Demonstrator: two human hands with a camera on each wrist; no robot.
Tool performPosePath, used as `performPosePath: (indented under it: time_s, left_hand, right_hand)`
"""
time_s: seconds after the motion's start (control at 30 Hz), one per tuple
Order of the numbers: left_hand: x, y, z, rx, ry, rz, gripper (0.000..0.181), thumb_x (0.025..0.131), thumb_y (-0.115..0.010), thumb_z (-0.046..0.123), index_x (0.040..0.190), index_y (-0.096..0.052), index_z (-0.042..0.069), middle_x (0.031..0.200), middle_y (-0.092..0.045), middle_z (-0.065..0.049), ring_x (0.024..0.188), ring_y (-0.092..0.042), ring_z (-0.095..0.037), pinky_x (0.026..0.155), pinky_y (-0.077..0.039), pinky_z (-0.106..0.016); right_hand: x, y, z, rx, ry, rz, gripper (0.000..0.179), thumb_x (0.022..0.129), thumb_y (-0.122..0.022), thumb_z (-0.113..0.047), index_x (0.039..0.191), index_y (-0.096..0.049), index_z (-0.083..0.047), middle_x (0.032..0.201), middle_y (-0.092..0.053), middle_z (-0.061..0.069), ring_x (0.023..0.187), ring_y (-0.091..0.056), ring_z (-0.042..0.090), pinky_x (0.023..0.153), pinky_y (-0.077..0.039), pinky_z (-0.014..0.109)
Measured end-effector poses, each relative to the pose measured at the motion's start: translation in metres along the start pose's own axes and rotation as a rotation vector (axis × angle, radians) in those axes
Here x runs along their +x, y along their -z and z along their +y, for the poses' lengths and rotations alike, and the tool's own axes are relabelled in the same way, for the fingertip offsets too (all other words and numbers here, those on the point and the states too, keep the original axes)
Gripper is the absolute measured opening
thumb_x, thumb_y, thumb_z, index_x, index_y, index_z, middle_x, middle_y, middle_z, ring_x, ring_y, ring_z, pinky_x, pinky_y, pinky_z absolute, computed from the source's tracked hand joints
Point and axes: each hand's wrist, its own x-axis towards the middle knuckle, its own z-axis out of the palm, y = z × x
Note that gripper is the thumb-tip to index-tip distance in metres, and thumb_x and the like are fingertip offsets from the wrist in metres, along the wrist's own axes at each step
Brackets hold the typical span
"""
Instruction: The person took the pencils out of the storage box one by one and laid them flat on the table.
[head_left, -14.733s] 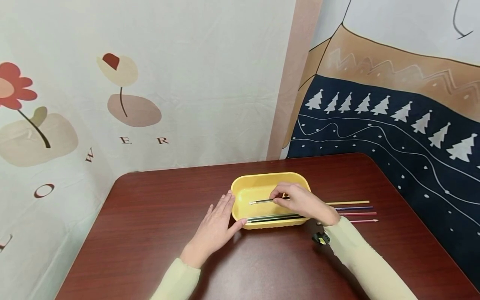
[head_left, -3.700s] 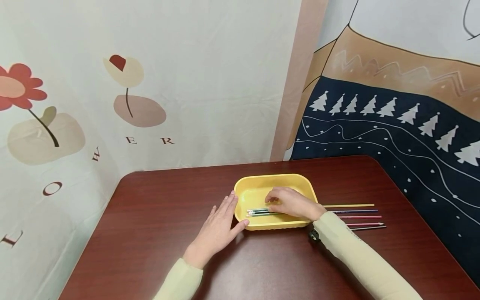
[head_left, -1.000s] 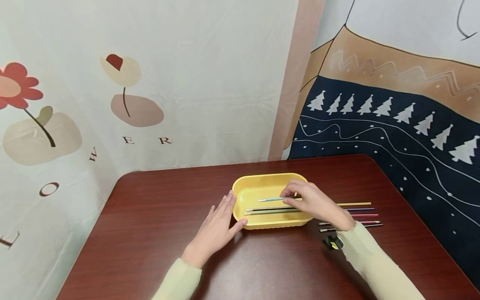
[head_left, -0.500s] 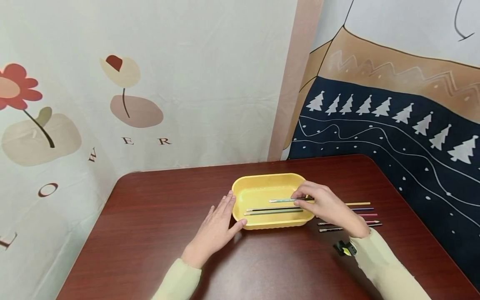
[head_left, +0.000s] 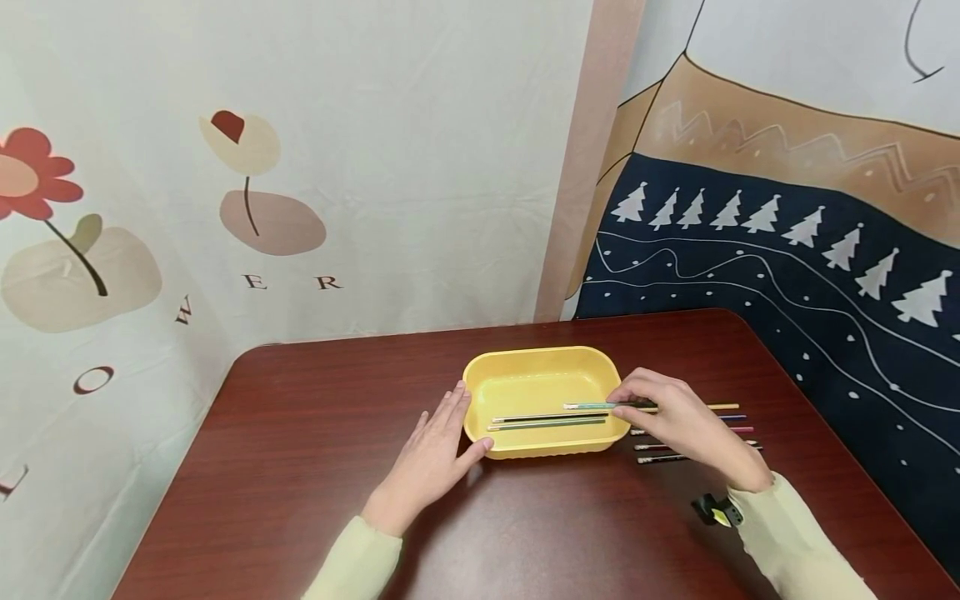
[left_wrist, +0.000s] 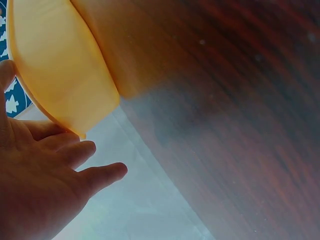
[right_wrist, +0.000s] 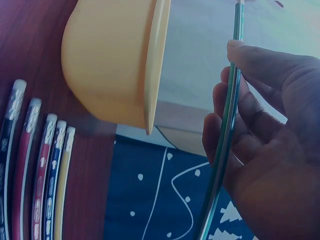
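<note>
My left hand rests its straight fingers on the left end of a yellow plastic box, thumb at the near corner. With thumb and fingertips, my right hand pinches a green pencil over the box's right end. Its pale eraser end points left in the head view. Inside the box lie a dark pencil and a green pencil, side by side. Right of the box, several pencils lie in a row, among them a yellow pencil, a blue pencil and a black pencil.
The dark red wooden table carries the box near its back edge. A pale curtain with printed flowers hangs behind, and a navy cloth with white trees hangs at the right.
Over the last second my right hand has moved right with the green pencil, from above the box to its right end. Since the older frames, a black pencil has joined the row. My left hand stays put.
</note>
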Motion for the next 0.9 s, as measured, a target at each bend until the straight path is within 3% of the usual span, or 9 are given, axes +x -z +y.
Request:
performPosePath:
  time_s: [0.43,0.67,0.9]
  left_hand:
    - [0.001,0.000,-0.001,0.015,0.000,-0.009,0.086,0.103,-0.050,0.061,0.162,-0.030,0.001,0.170,-0.023,-0.011,0.156,-0.023,-0.033,0.122,-0.023,-0.061]
    - [0.002,0.000,-0.002,0.042,-0.018,0.002,0.085,0.103,-0.050,0.060,0.161,-0.032,-0.001,0.169,-0.025,-0.013,0.156,-0.023,-0.032,0.122,-0.022,-0.061]
    - [0.002,-0.001,-0.004,0.055,-0.026,0.011,0.084,0.104,-0.049,0.059,0.160,-0.034,-0.001,0.169,-0.025,-0.014,0.157,-0.020,-0.030,0.122,-0.022,-0.060]
  right_hand:
    - [-0.027,0.010,0.011,-0.029,0.037,0.045,0.030,0.083,-0.084,0.000,0.099,-0.077,-0.024,0.096,-0.065,-0.016,0.082,-0.059,0.002,0.066,-0.053,0.020]
    - [-0.044,0.016,0.016,-0.045,-0.017,0.021,0.024,0.087,-0.082,-0.004,0.099,-0.078,-0.024,0.097,-0.064,-0.017,0.085,-0.057,0.003,0.067,-0.051,0.020]
    - [-0.057,0.016,0.023,-0.054,0.016,0.029,0.026,0.085,-0.084,-0.005,0.099,-0.078,-0.026,0.097,-0.063,-0.017,0.082,-0.056,0.002,0.064,-0.048,0.019]
